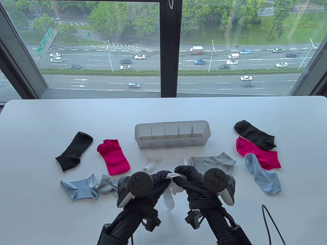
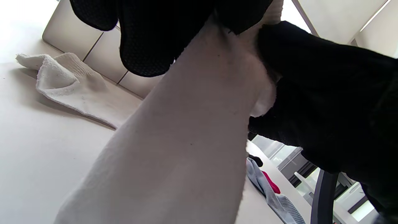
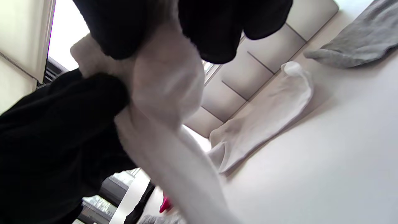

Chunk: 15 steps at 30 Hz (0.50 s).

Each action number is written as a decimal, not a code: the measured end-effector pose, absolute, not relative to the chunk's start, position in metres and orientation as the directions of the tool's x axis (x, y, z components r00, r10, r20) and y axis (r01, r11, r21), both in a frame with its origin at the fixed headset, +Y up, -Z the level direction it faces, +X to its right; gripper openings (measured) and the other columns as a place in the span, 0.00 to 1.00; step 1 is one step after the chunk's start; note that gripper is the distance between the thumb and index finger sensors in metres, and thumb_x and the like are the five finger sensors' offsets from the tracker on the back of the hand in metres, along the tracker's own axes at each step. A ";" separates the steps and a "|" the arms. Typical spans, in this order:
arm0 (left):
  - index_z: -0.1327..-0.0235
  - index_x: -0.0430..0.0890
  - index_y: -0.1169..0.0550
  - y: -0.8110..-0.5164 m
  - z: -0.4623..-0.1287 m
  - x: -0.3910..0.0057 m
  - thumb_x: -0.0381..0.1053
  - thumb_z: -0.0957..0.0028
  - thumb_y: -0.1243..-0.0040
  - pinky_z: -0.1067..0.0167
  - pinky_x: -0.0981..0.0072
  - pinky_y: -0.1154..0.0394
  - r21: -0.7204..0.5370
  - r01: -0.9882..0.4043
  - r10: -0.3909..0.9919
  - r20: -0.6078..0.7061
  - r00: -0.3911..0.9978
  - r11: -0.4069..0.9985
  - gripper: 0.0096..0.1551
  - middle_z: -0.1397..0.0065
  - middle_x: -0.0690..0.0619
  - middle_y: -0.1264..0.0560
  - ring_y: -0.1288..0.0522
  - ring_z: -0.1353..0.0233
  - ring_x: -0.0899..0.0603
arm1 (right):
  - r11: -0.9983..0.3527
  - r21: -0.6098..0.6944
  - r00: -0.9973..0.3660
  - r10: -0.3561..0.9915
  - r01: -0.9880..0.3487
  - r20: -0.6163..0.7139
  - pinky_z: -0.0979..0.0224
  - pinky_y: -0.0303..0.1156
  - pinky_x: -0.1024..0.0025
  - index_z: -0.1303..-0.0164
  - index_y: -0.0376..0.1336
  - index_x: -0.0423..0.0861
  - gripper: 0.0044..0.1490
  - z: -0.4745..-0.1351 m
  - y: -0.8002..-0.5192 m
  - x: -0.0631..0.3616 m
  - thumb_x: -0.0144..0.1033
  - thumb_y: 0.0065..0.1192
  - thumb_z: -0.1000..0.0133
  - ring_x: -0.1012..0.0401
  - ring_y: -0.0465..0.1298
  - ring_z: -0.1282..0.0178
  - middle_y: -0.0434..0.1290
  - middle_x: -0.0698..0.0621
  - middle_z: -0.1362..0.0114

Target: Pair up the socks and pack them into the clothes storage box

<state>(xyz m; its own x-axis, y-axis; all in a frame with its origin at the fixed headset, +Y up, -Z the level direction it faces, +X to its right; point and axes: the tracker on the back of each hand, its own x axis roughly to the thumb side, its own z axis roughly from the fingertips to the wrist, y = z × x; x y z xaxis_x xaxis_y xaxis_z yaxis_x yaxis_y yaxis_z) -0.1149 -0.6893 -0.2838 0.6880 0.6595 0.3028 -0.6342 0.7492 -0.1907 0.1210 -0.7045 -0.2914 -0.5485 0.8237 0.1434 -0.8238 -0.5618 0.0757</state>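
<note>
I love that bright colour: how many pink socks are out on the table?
2. One pink sock lies left of the storage box; the other is at the right, tucked between a black sock and a blue sock.

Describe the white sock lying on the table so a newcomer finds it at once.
Start at the clear storage box mid-table and look just in front of it, toward the person. The white sock lies flat there, nearly blending into the table, left of the grey sock. Unlike the other white sock, which both hands hold up, this one lies untouched.
</note>
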 end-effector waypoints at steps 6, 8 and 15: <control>0.29 0.47 0.27 -0.696 -0.289 -0.125 0.47 0.34 0.50 0.29 0.28 0.35 -0.243 -0.789 0.824 0.224 0.520 0.564 0.21 0.23 0.39 0.27 0.29 0.25 0.27 | -0.347 0.517 -0.353 0.931 -0.783 0.090 0.21 0.46 0.28 0.14 0.29 0.43 0.62 -0.300 -0.720 0.119 0.53 0.61 0.40 0.27 0.39 0.18 0.33 0.29 0.12; 0.29 0.47 0.27 -0.698 -0.289 -0.123 0.46 0.34 0.50 0.29 0.30 0.34 -0.294 -0.801 0.851 0.238 0.468 0.522 0.21 0.22 0.39 0.28 0.30 0.23 0.27 | -0.423 0.434 -0.422 0.901 -0.796 0.104 0.20 0.48 0.30 0.15 0.43 0.56 0.46 -0.300 -0.721 0.116 0.49 0.62 0.38 0.31 0.45 0.15 0.42 0.39 0.09; 0.29 0.42 0.29 -0.700 -0.290 -0.124 0.42 0.35 0.53 0.33 0.35 0.28 -0.246 -0.762 0.800 0.236 0.552 0.599 0.22 0.37 0.42 0.20 0.20 0.36 0.34 | -0.620 0.102 -0.596 0.779 -0.778 0.193 0.20 0.59 0.39 0.32 0.64 0.51 0.26 -0.301 -0.710 0.136 0.44 0.64 0.39 0.54 0.75 0.34 0.77 0.52 0.40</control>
<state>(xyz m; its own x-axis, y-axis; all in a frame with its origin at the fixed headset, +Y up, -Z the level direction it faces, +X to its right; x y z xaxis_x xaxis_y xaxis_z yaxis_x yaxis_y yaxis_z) -0.1241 -0.6998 -0.2904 0.5521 0.7998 0.2356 -0.7622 0.5987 -0.2463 0.1359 -0.7096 -0.3009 -0.5965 0.7792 0.1928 -0.7776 -0.6204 0.1017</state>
